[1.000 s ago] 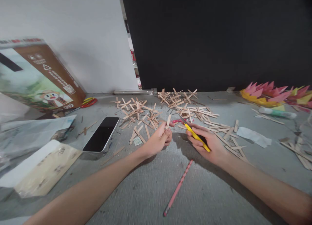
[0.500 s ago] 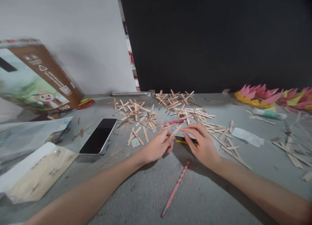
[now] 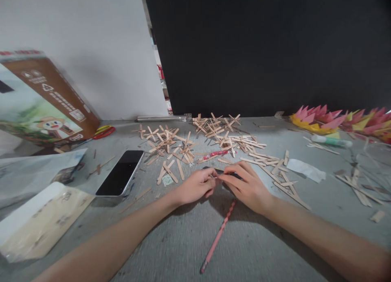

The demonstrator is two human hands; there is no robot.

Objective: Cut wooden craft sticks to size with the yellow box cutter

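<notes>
My left hand [image 3: 197, 186] and my right hand [image 3: 244, 186] meet at the middle of the grey table [image 3: 189, 241], fingertips touching. Between them both hands pinch a short wooden stick [image 3: 217, 175] that is mostly hidden. A dark tool with a yellow edge [image 3: 229, 172] lies on the table under my right fingers; I cannot tell whether the hand grips it. Just beyond the hands lie heaps of wooden sticks and glued crosses [image 3: 183, 145]. A pink pencil [image 3: 217, 236] lies on the table below the hands.
A black phone [image 3: 119, 178] lies left of my hands. Papers [image 3: 39, 217] and a brown box [image 3: 39, 98] are at the far left, red-yellow scissors [image 3: 104, 131] near the box. Pink and yellow paper flowers [image 3: 330, 119], a glue tube [image 3: 331, 140] and white scrap [image 3: 306, 170] are right.
My right hand lowered the yellow cutter to the table and turned palm down. Both hands came together and drew slightly toward me, pinching the small stick between them.
</notes>
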